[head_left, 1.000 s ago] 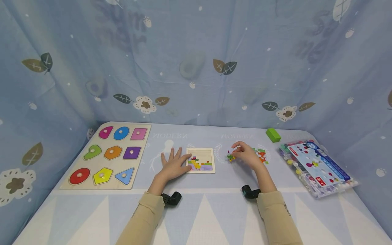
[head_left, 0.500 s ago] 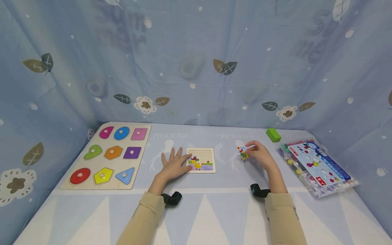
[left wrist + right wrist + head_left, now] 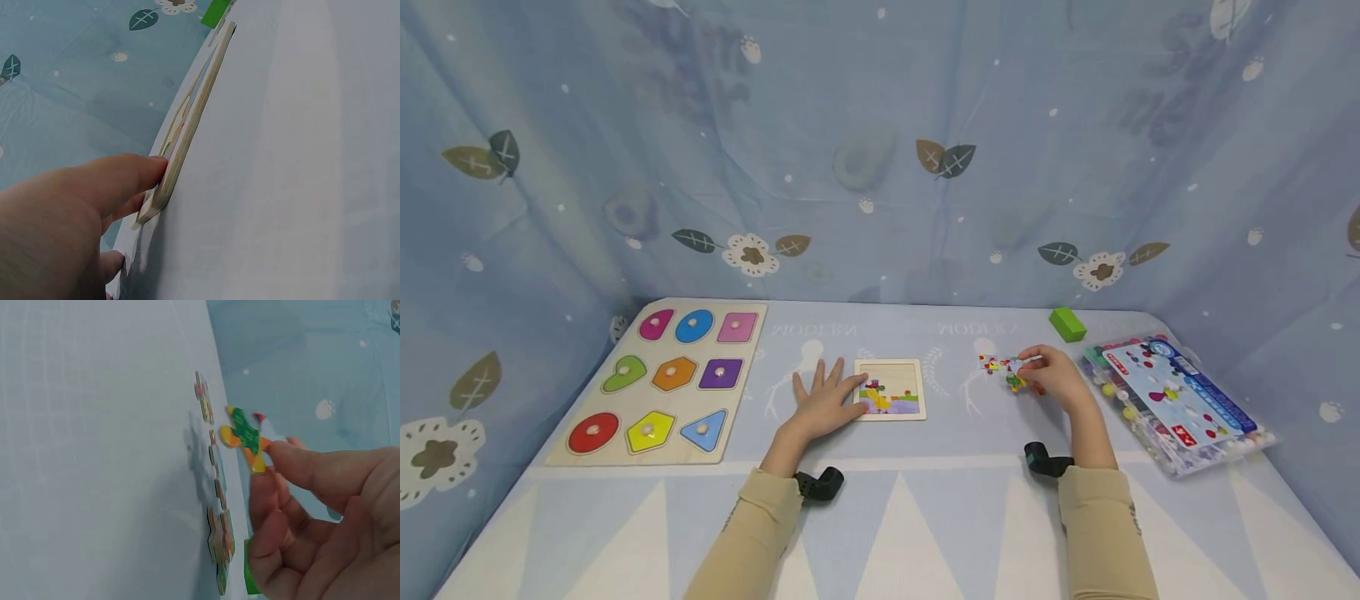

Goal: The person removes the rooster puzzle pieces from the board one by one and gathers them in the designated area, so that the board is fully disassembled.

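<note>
My left hand (image 3: 822, 410) lies with its fingers spread at the left side of a small wooden jigsaw tray (image 3: 895, 373). Its thumb (image 3: 134, 175) rests on the tray's near left corner. Part of a picture with a yellow figure fills the lower half of the tray; the upper half is bare wood. To the right, my right hand (image 3: 1054, 382) pinches a green, yellow and orange jigsaw piece (image 3: 245, 434) between thumb and fingertips, held up over the table. Several loose pieces (image 3: 220, 534) lie in a row beneath it, partly hidden by the hand in the head view.
A peg puzzle board (image 3: 673, 402) with coloured shapes lies at the left. At the back right stands a green block (image 3: 1067, 324), and nearer is a clear plastic case (image 3: 1176, 400) of beads with a printed sheet. A patterned curtain (image 3: 880, 233) closes off the back.
My right hand has moved to the right with the jigsaw piece, away from the tray and over the loose pieces. My left hand has stayed on the tray.
</note>
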### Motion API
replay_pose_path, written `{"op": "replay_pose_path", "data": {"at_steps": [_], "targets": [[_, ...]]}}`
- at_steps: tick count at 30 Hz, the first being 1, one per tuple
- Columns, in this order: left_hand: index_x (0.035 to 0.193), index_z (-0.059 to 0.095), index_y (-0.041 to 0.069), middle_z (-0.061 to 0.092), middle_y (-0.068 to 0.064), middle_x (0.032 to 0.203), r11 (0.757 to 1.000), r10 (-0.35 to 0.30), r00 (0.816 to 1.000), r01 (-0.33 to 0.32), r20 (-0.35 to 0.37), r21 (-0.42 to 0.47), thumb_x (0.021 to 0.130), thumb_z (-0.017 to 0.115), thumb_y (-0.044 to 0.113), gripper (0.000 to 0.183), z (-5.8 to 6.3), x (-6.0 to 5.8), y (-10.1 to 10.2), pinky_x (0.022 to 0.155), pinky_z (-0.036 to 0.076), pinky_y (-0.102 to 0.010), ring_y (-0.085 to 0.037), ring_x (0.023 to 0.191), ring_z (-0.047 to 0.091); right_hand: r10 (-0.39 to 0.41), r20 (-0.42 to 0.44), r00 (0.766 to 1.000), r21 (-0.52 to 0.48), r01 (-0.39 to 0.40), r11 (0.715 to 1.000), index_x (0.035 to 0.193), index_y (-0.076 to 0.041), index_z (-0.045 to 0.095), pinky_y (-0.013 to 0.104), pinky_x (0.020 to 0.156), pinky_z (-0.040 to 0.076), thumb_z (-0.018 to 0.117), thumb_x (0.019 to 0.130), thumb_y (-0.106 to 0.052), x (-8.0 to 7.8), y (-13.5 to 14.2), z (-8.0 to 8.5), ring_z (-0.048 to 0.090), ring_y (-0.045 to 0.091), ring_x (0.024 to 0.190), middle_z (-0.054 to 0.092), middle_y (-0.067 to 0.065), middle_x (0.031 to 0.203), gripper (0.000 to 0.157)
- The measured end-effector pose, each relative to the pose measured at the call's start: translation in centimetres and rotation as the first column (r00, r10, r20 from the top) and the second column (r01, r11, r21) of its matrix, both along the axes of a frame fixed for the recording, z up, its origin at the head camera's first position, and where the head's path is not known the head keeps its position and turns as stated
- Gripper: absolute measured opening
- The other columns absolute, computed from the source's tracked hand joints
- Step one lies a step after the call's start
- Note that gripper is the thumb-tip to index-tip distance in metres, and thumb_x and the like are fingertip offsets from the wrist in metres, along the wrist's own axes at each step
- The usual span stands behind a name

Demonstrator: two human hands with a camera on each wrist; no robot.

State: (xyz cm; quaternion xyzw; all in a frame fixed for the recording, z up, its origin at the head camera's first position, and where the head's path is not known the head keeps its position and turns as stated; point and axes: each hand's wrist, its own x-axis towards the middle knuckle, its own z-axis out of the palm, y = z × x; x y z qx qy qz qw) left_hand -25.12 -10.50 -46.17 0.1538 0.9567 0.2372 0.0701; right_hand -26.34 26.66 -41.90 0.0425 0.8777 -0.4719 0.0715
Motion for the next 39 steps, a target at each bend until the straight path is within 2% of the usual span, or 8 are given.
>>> {"op": "replay_pose_path", "data": {"at_steps": [7,14,20,32,35,39], "targets": [[0.138,0.045,0.022,0.014,-0.017,0.153,1.000,0.008,1.000,-0.008,-0.003,-0.002,0.088,0.053,0.047,0.057,0.1,0.0,0.1,0.099,-0.015,-0.067,-0.042,0.139,-0.005,0.007,0.068,0.998,0.117,-0.015,0.993,0.114,0.005,0.058,0.029,0.064,0.044,0.060,0.087,-0.007,0.2,0.2,-0.3,0.051,0.017,0.072,0.055,0.010,0.088,0.030],[0.138,0.045,0.022,0.013,-0.016,0.153,1.000,0.003,1.000,-0.003,0.000,0.004,0.088,0.053,0.047,0.057,0.1,0.1,0.0,0.098,-0.015,-0.067,-0.042,0.139,-0.005,-0.017,0.052,0.998,0.243,0.004,0.970,0.110,0.002,0.060,0.028,0.064,0.042,0.062,0.085,-0.010,0.0,0.1,-0.7,0.053,0.020,0.076,0.057,0.013,0.090,0.028],[0.138,0.045,0.022,0.013,-0.016,0.153,1.000,0.001,1.000,-0.001,-0.002,0.003,0.088,0.052,0.047,0.057,0.1,0.1,0.0,0.099,-0.015,-0.067,-0.042,0.139,-0.005,-0.038,0.023,0.999,0.289,0.030,0.957,0.108,0.002,0.060,0.028,0.061,0.041,0.064,0.083,-0.010,-0.1,0.0,-0.9,0.053,0.019,0.074,0.058,0.012,0.088,0.028],[0.138,0.045,0.022,0.012,-0.016,0.153,1.000,0.007,1.000,-0.007,0.004,0.006,0.088,0.053,0.046,0.057,0.2,0.1,0.1,0.099,-0.016,-0.066,-0.041,0.139,-0.006,-0.086,-0.044,0.995,0.203,0.093,0.975,0.114,0.000,0.058,0.026,0.059,0.044,0.060,0.088,-0.011,-0.5,-0.5,-0.9,0.055,0.017,0.070,0.059,0.018,0.101,0.029],[0.138,0.045,0.022,0.013,-0.016,0.153,1.000,0.008,1.000,-0.008,0.000,0.006,0.088,0.053,0.047,0.057,0.2,0.1,0.1,0.099,-0.016,-0.066,-0.041,0.139,-0.006,-0.094,-0.064,0.994,0.125,0.101,0.987,0.116,0.000,0.057,0.026,0.060,0.047,0.059,0.088,-0.010,-0.6,-1.0,-1.0,0.056,0.019,0.072,0.056,0.017,0.102,0.030],[0.138,0.045,0.022,0.013,-0.016,0.153,1.000,0.007,1.000,-0.007,-0.004,0.007,0.088,0.053,0.047,0.057,0.1,0.1,0.1,0.099,-0.016,-0.066,-0.042,0.139,-0.006,-0.068,-0.070,0.995,0.035,0.070,0.997,0.119,0.001,0.056,0.027,0.062,0.047,0.059,0.089,-0.010,-0.6,-1.7,-0.9,0.055,0.021,0.078,0.055,0.018,0.104,0.033]]}}
